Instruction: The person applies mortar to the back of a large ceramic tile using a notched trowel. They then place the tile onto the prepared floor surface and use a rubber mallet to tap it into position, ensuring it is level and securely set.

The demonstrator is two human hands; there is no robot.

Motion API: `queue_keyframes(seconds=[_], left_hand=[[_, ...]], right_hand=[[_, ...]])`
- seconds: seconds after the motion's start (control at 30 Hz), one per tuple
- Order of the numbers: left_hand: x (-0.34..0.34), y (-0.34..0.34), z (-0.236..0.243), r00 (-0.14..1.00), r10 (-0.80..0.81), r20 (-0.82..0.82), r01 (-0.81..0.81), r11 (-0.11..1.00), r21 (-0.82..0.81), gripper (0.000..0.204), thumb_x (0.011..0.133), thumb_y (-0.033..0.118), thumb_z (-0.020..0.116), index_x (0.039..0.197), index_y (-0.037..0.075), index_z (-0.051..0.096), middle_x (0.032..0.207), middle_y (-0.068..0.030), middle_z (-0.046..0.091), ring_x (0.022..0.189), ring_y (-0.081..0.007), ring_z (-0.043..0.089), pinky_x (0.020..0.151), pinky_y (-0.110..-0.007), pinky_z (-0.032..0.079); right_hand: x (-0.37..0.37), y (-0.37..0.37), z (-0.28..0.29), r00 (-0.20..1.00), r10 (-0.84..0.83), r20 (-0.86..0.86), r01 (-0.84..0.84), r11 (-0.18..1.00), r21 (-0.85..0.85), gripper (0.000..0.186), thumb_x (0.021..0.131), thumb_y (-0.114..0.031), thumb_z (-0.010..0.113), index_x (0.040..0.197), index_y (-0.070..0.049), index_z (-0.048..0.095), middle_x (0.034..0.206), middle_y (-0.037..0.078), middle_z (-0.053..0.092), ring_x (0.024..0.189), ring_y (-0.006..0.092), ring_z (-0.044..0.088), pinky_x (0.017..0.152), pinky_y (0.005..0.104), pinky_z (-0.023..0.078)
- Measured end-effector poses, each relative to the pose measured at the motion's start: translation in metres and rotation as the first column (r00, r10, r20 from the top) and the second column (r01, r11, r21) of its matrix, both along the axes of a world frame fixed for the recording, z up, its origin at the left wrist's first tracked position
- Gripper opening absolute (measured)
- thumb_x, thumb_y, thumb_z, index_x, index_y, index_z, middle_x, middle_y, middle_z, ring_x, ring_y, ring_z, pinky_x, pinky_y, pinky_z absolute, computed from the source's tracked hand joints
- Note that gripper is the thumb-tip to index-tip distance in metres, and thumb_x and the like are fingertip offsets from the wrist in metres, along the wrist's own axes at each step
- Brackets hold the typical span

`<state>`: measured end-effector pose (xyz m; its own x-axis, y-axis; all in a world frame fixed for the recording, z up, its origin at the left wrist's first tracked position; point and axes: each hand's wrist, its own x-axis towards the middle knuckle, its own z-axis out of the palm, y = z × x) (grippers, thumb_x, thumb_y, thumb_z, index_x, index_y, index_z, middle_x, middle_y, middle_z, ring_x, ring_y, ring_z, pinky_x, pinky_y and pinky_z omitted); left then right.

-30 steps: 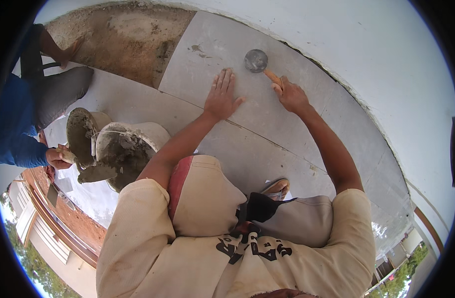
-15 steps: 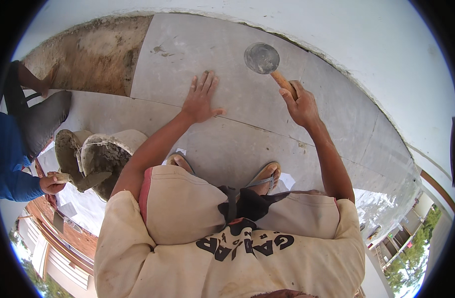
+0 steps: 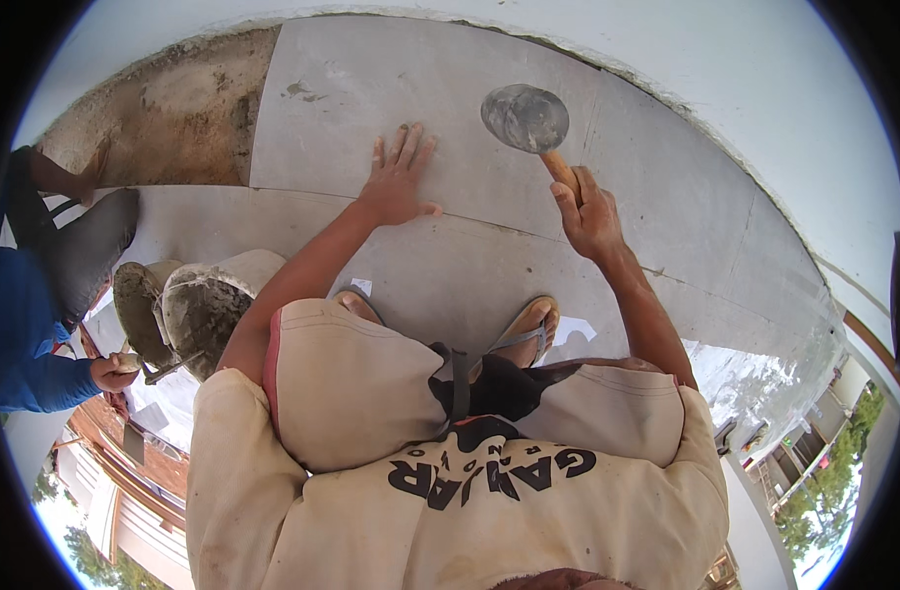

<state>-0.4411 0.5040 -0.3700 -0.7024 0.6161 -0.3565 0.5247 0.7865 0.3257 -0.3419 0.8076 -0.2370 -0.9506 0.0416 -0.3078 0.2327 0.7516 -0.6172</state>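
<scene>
My right hand is wrapped round the wooden handle of a rubber mallet. The mallet's dark, dusty round head is over a large grey floor tile; whether it touches the tile I cannot tell. On that same tile, close to its near joint, my left hand lies flat with the fingers spread and nothing in them.
Bare brown ground borders the tile on the left. A white wall curves along the far side. Left of my knee stand buckets crusted with mortar. A co-worker's hand in a blue sleeve grips a tool by its handle there.
The mallet head looks larger and its face has tilted. The co-worker's trowel has dipped down into the bucket area. My left hand stays flat on the tile.
</scene>
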Motion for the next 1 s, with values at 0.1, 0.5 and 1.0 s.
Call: queue_keyframes(seconds=[0.1, 0.5, 1.0], left_hand=[[0.014, -0.002, 0.003, 0.997, -0.005, 0.075, 0.007, 1.0, -0.026, 0.124, 0.077, 0.066, 0.076, 0.166, 0.016, 0.005, 0.172, -0.0148, -0.005, 0.158, -0.0355, -0.006, 0.126, -0.061, -0.003], [0.012, -0.002, 0.004, 0.996, 0.005, 0.087, 0.0, 0.998, -0.056, 0.126, 0.077, 0.067, 0.076, 0.166, 0.017, 0.002, 0.172, -0.0154, -0.006, 0.158, -0.0365, -0.007, 0.125, -0.064, -0.003], [0.024, -0.005, 0.0, 0.998, 0.011, 0.063, -0.009, 0.999, -0.043, 0.122, 0.08, 0.066, 0.073, 0.166, 0.016, 0.002, 0.172, -0.0154, -0.004, 0.158, -0.0361, -0.006, 0.125, -0.063, -0.003]], right_hand=[[0.012, -0.002, -0.003, 0.871, 0.138, -0.471, -0.153, 0.988, 0.007, 0.046, 0.101, -0.04, 0.058, 0.124, -0.001, 0.054, 0.088, 0.025, 0.07, 0.083, 0.0489, 0.067, 0.073, 0.0541, 0.053], [0.006, 0.016, 0.003, 0.95, 0.026, -0.31, -0.042, 0.998, -0.045, 0.03, 0.1, -0.03, 0.063, 0.107, -0.001, 0.057, 0.062, 0.017, 0.06, 0.054, 0.0384, 0.061, 0.052, 0.0447, 0.047], [0.0, 0.021, 0.02, 0.975, -0.098, -0.197, 0.092, 0.995, -0.04, 0.044, 0.103, -0.044, 0.056, 0.109, -0.001, 0.057, 0.068, 0.019, 0.062, 0.065, 0.0433, 0.066, 0.059, 0.047, 0.05]])
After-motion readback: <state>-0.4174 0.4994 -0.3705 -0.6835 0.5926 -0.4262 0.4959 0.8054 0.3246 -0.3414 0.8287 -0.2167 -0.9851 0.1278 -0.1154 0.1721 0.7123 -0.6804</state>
